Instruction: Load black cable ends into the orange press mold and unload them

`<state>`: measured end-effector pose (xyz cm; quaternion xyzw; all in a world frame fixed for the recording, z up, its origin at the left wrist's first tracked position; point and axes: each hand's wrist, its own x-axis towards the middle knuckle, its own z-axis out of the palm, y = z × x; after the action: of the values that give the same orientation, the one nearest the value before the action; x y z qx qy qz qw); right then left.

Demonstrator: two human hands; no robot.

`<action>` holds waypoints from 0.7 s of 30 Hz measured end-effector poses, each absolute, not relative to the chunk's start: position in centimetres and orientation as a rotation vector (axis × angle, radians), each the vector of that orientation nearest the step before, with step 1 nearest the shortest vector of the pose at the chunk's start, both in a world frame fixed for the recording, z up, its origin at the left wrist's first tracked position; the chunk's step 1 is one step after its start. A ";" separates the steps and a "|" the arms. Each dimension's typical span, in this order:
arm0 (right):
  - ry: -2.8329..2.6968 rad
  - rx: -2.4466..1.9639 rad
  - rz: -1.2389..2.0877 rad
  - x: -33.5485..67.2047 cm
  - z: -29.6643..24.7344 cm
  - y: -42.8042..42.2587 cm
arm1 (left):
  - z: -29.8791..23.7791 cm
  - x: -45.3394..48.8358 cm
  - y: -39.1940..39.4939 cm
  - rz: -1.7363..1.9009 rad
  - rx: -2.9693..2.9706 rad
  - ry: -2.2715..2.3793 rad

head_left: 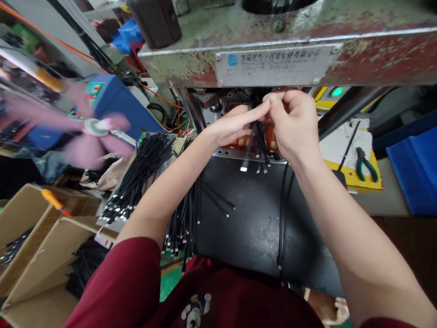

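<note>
Both hands are raised under the worn metal press (273, 50), close together. My right hand (293, 123) is closed, pinching several short black cables (261, 146) whose metal-tipped ends hang down. My left hand (232, 125) has its fingers stretched toward the same cables and touches them near the top. Behind the hands sits an orange-brown mould fixture (239, 142) on a silver plate. Below lies a black machine table (252, 214).
A large pile of black cables (139, 177) lies left of the table, and more hang at its left edge (182, 223). Cardboard boxes (37, 255) with cables stand lower left. A spinning pink fan (97, 130), green-handled pliers (367, 164) on a yellow tray, blue bin (414, 168).
</note>
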<state>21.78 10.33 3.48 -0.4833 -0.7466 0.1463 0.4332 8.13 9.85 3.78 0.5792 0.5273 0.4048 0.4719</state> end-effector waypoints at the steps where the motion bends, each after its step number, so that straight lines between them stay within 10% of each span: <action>1: -1.840 -1.148 0.371 22.4 3.7 9.6 | 3.9 8.6 9.1 0.952 1.297 1.095; 21: -1.592 -1.902 -0.186 38.5 -0.2 -0.3 | 4.8 11.1 -2.8 0.418 0.936 0.640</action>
<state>38.47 -0.25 -0.22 -0.7242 -0.6060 -0.0707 0.3212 11.06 -2.83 4.77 0.4400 0.3008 0.1966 0.8230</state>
